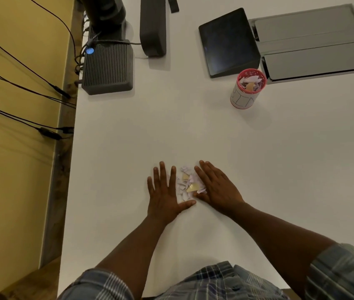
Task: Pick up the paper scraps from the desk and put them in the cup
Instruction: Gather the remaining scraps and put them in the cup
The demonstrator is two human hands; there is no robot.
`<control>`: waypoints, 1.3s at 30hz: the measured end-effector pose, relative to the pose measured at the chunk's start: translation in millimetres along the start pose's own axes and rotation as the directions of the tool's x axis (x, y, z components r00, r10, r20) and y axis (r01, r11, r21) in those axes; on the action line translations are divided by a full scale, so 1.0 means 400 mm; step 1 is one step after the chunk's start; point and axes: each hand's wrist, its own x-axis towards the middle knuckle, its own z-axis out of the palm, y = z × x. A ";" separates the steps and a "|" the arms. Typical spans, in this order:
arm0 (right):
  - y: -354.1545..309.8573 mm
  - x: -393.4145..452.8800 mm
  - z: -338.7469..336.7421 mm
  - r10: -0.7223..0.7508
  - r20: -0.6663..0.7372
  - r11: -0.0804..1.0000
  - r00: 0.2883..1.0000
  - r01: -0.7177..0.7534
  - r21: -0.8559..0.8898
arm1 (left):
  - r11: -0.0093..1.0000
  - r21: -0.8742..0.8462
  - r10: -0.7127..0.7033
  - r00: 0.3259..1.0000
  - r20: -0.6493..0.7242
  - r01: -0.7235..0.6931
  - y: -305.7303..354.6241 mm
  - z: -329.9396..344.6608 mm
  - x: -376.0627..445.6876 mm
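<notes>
A small heap of white, pale purple and yellow paper scraps [188, 184] lies on the white desk [193, 131], near its front edge. My left hand [164, 192] lies flat on the desk against the heap's left side, fingers spread. My right hand [216, 187] lies flat against the heap's right side, covering part of it. Neither hand holds anything. The cup [247, 89], white with a red rim, stands upright at the far right and has several scraps inside.
A black ribbed box [108, 68] with a blue light and cables sits at the back left, beside a dark speaker bar [152, 27]. A dark tablet [228, 42] and a grey tray unit [316, 42] stand behind the cup. The desk's left edge drops off to a yellow wall.
</notes>
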 end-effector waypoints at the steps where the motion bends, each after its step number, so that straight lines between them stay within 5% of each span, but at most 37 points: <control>1: 0.012 -0.006 -0.006 0.013 0.000 1.000 1.000 -0.013 0.010 | 1.000 0.010 0.023 1.000 0.007 -0.024 0.011 -0.003 0.020; 5: 0.042 -0.046 -0.029 0.161 -0.072 0.984 0.984 -0.155 0.088 | 0.985 -0.006 0.175 0.983 0.050 -0.175 0.046 -0.011 0.058; 9: 0.042 -0.098 -0.039 0.386 -0.218 0.922 0.896 -0.367 0.127 | 0.960 -0.055 0.278 0.960 0.041 -0.275 0.069 -0.010 0.039; 13: 0.003 -0.113 -0.035 0.489 -0.108 0.860 0.866 -0.457 0.227 | 0.946 -0.032 0.323 0.946 -0.030 -0.323 0.059 -0.017 -0.016; 17: -0.058 -0.071 -0.043 0.468 -0.001 0.848 0.884 -0.449 0.283 | 0.997 -0.034 0.069 0.996 -0.060 -0.071 0.065 -0.038 -0.054; 21: -0.092 -0.021 -0.060 0.375 0.045 0.906 0.926 -0.377 0.193 | 0.957 -0.235 -0.159 0.986 0.058 0.169 0.104 -0.058 -0.036; 25: -0.097 -0.009 -0.072 0.170 0.064 0.985 0.983 -0.167 -0.053 | 0.950 -0.291 -0.094 0.993 0.067 0.109 0.127 -0.069 -0.004; 31: -0.082 -0.051 -0.090 0.019 0.075 0.995 0.997 -0.012 -0.102 | 0.895 -0.431 -0.113 0.993 0.022 0.112 0.131 -0.066 0.005; 35: -0.054 -0.071 -0.095 0.077 0.056 0.996 0.995 -0.074 -0.054 | 0.910 -0.411 -0.055 0.998 0.009 0.054 0.106 -0.077 0.003; 39: -0.008 -0.082 -0.123 0.278 -0.032 0.945 0.960 -0.267 0.191 | 0.864 -0.503 -0.088 0.988 -0.127 0.012 0.086 -0.119 0.014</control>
